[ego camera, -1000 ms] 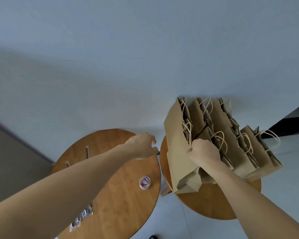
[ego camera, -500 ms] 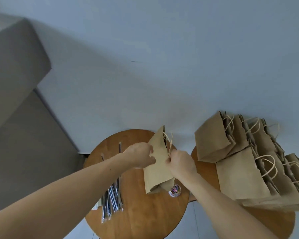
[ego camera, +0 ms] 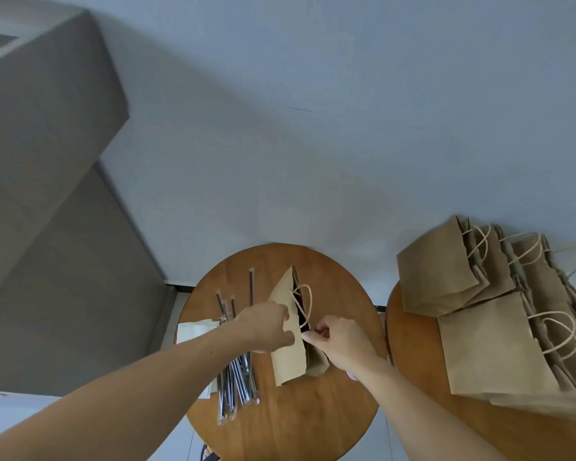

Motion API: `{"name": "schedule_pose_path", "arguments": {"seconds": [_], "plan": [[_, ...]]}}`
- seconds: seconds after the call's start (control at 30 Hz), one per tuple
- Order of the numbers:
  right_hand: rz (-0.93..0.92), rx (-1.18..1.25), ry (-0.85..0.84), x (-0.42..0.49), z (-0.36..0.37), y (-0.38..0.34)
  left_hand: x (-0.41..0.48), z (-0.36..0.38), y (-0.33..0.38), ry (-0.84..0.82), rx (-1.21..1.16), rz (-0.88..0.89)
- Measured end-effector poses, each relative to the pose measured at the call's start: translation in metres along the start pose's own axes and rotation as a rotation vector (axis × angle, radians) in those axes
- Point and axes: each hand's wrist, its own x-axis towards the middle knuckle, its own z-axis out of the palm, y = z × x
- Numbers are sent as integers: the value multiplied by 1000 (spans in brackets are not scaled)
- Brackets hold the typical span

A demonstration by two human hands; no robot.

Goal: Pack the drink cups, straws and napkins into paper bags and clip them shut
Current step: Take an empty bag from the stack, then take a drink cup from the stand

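A brown paper bag [ego camera: 288,354] with twine handles stands on the left round wooden table [ego camera: 330,410]. My left hand [ego camera: 266,326] grips its left top edge and my right hand [ego camera: 341,339] pinches its right top edge, so the mouth gapes a little. A bundle of wrapped straws [ego camera: 236,380] lies left of the bag, partly under my left forearm. White napkins [ego camera: 197,331] sit at the table's left rim. No drink cup shows.
A stack of several more paper bags [ego camera: 499,327] lies on a second round table [ego camera: 409,354] at the right. A grey wall and pale floor lie beyond. The clip jar is hidden behind my right wrist.
One bag has come off the right stack onto the left table, and both hands now hold its top edges. The view has swung left, showing straws and napkins.
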Motion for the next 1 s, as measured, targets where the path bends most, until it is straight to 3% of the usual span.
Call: {"name": "schedule_pose_path", "arguments": {"seconds": [0.17,0.37,0.53,0.73,0.87,1.0], "plan": [[-14,-49,-35,13,-10,5,4,2,12,25,-16,-115],[98,-92,-97,28,-11,10,25,13,43,27,-81,-260],[127,-261,17,40,-22,26,38,19,40,102,-187,-468],[188,-304,84,37,-52,63,29,7,4,200,-122,-642],[97,-241,71,32,-43,59,33,20,11,206,-182,-606],[63,-103,-77,31,-32,54,45,29,23,174,-232,-525]]}}
